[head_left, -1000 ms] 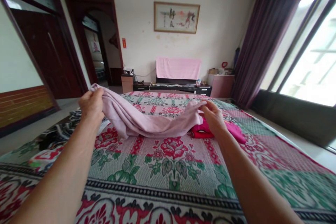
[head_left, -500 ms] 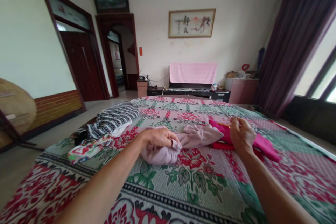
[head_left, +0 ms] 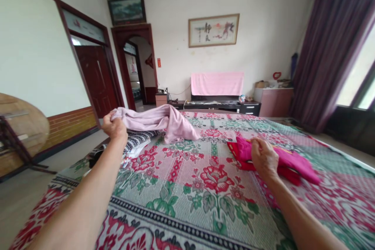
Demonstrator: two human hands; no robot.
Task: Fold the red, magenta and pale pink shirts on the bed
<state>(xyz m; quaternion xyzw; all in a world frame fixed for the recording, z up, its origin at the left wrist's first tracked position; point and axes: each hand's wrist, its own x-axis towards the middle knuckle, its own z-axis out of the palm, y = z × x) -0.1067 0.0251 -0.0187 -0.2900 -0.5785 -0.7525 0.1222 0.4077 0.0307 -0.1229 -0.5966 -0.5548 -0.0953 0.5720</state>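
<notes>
My left hand [head_left: 115, 125] is closed on one end of a pale pink garment [head_left: 164, 121], raised at the left. The garment stretches rightward from my fist, and its loose end hangs down to the bedspread. Behind my left forearm, a black-and-white striped cloth [head_left: 137, 139] lies partly covered. My right hand [head_left: 264, 157] has its fingers curled on a magenta garment [head_left: 295, 163] with a thin yellow edge. Under the magenta garment, red cloth [head_left: 234, 154] shows at the left and below.
A flowered bedspread [head_left: 202, 199] spreads beneath the clothes. Beyond it stands a low black cabinet [head_left: 249, 108], with a pink cloth [head_left: 216, 84] draped above. A round wooden board [head_left: 26, 129] leans at the left. Purple curtains [head_left: 319, 47] hang at the right.
My left hand has moved left and up, pulling the pale pink garment off the middle of the bedspread and away from the magenta one. My right hand stays by the magenta garment.
</notes>
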